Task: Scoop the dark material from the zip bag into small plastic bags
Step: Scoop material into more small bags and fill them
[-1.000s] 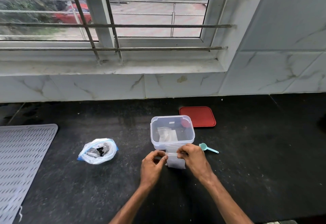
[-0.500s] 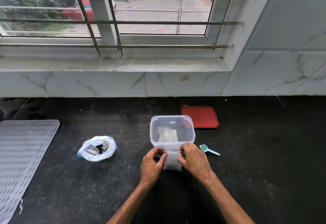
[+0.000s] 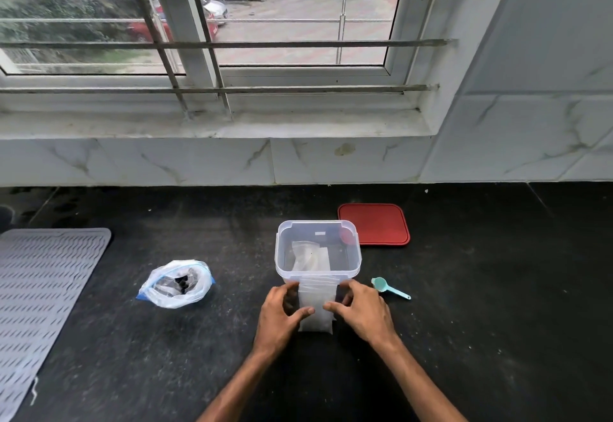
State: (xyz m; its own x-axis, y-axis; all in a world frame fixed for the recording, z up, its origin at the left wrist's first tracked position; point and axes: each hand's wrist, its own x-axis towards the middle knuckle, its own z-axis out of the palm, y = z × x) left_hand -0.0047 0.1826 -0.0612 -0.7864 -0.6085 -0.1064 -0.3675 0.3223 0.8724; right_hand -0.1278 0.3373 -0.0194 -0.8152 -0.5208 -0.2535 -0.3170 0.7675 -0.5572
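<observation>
A small clear plastic bag [image 3: 315,308] stands on the black counter just in front of a clear tub [image 3: 317,275]. My left hand [image 3: 282,315] holds its left side and my right hand [image 3: 361,312] its right side, thumbs on the front face. The zip bag [image 3: 175,284] with dark material inside lies open to the left, apart from both hands. A teal scoop [image 3: 388,287] lies on the counter just right of my right hand.
The clear tub holds more small plastic bags. Its red lid [image 3: 373,224] lies behind it to the right. A grey ribbed mat [image 3: 39,295] covers the counter's left end. A marble wall and barred window run along the back.
Both hands slid down from the small bag's top edge to its sides. The bag now stands taller in front of the tub.
</observation>
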